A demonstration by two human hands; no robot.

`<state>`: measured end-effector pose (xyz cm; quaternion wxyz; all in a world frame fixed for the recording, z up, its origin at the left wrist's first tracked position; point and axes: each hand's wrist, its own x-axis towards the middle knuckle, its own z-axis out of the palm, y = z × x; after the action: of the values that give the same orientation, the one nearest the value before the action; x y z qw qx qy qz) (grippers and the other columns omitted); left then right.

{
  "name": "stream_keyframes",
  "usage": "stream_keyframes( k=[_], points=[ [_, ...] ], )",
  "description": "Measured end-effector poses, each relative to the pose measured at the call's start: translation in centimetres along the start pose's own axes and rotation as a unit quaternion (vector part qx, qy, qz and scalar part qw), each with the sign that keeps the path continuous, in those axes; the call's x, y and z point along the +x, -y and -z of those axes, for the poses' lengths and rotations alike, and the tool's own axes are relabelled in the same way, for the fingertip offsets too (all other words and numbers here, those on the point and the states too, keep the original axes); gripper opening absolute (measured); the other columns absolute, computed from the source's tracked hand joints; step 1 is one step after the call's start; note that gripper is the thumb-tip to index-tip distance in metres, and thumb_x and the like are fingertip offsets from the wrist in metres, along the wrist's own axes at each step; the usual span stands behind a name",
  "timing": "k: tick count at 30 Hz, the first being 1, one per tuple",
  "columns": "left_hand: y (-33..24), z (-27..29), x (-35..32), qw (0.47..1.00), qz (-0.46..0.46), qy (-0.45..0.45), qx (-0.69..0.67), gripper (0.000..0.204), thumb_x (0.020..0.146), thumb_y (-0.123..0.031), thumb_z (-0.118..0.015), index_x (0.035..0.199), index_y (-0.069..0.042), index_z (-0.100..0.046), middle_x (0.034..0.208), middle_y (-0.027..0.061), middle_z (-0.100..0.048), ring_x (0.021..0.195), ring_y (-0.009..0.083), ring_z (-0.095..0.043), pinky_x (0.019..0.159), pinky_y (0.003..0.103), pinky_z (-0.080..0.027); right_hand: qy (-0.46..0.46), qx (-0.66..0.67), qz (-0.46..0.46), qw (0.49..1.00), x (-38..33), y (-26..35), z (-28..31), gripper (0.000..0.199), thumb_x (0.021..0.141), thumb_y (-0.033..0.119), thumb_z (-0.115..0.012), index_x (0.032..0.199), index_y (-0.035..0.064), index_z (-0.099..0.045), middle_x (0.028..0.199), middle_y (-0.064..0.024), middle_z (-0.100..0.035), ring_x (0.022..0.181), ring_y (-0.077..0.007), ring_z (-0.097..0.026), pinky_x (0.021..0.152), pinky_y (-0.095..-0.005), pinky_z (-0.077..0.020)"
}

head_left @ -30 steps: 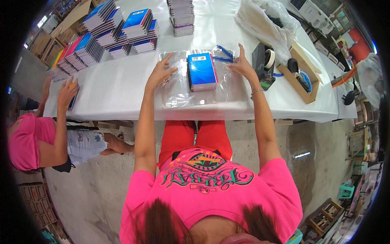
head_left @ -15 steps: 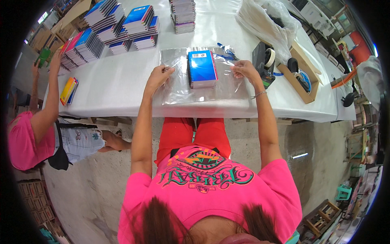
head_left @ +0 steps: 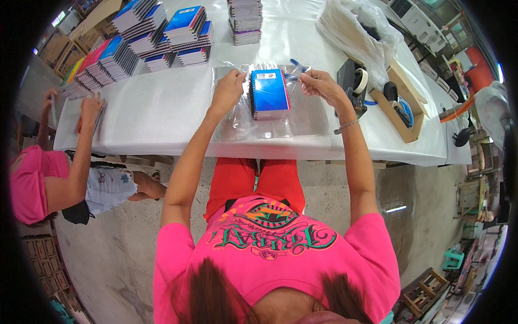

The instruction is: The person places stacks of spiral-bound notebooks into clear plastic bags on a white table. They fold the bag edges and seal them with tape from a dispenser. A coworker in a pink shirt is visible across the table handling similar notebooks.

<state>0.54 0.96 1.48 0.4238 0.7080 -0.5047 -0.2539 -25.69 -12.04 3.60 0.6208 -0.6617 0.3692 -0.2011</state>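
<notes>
A stack of blue-covered spiral notebooks (head_left: 270, 92) lies on a clear plastic sheet (head_left: 307, 123) in front of me. My left hand (head_left: 230, 88) is closed on the film just left of the stack, fingers curled. To the right of the stack, my right hand (head_left: 319, 86) pinches the plastic between thumb and fingers. Blue-handled scissors (head_left: 295, 63) lie behind the stack, partly hidden by film and my right hand.
More spiral notebook stacks (head_left: 186, 24) stand at the back left, another stack (head_left: 245, 24) at back centre. A tape dispenser (head_left: 352, 83), an open cardboard box (head_left: 404, 116) and a plastic bag (head_left: 345, 27) are on the right. A co-worker's hand (head_left: 90, 108) handles notebooks at far left.
Both my hands have moved farther up the sheet and closer to the notebook stack. The co-worker's hands have come nearer, and a small notebook stack now stands beside the pink ones.
</notes>
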Motion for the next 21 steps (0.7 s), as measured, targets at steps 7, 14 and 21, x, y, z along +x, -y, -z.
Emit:
stream_keyframes(
  k=[7,14,21],
  points=[
    [-1.1,-2.4,1.9,0.987,-0.077,0.015,0.138,0.034,0.097,-0.029,-0.040,0.099,0.001,-0.058,0.098,0.0280,-0.064,0.094,0.0465,-0.061,0.082,0.054,-0.046,0.025,-0.051,0.008,0.998,1.7,0.2,-3.5,0.026,0.098,0.030,-0.055,0.094,0.0046,-0.059,0.073,-0.0004,-0.059,0.063,-0.0082,-0.057,0.055,-0.0218,-0.0453],
    [-2.2,-4.4,1.9,0.968,-0.089,0.025,0.233,0.031,0.096,-0.025,-0.042,0.101,0.000,-0.061,0.094,0.0274,-0.065,0.090,0.0463,-0.062,0.081,0.055,-0.047,-0.060,-0.316,0.151,0.935,4.6,-1.1,-7.0,0.017,0.085,0.013,-0.056,0.086,-0.0035,-0.059,0.070,-0.0189,-0.063,0.064,-0.0293,-0.062,0.059,-0.0412,-0.0487],
    [-2.7,-5.2,2.1,0.965,-0.099,0.033,0.239,0.031,0.095,-0.023,-0.043,0.097,0.000,-0.063,0.092,0.0274,-0.065,0.089,0.0456,-0.062,0.081,0.053,-0.046,-0.154,-0.370,0.087,0.912,2.8,-0.5,-9.3,0.016,0.080,0.011,-0.056,0.088,-0.0027,-0.062,0.083,-0.0267,-0.065,0.084,-0.0443,-0.063,0.072,-0.0531,-0.0485]
  ],
)
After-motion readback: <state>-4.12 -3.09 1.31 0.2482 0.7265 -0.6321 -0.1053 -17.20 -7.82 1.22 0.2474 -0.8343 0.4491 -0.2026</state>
